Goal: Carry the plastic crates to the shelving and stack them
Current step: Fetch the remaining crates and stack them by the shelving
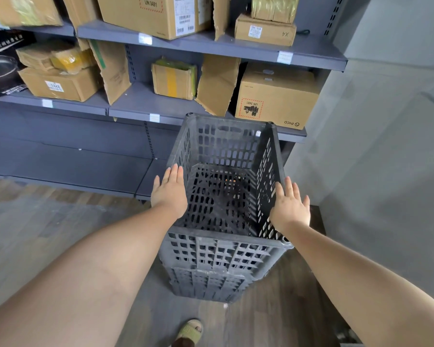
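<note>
A dark grey slotted plastic crate (226, 156) sits on top of another crate (208, 284) on the floor, right in front of the grey shelving (140, 101). The stack stands at the shelving's right end, its far wall reaching the second shelf's edge. My left hand (169, 194) lies flat with straight fingers on the top crate's left rim. At the right rim, my right hand (290, 207) has its fingers spread and straight, at or just above the edge. Neither hand holds anything.
Cardboard boxes (276, 96) fill the two upper shelves, some torn. The lowest shelf (68, 164) is bare. A grey wall (376, 159) closes the right side. The floor is wood-look planks (48, 221). My sandalled foot (189, 333) is near the stack's front.
</note>
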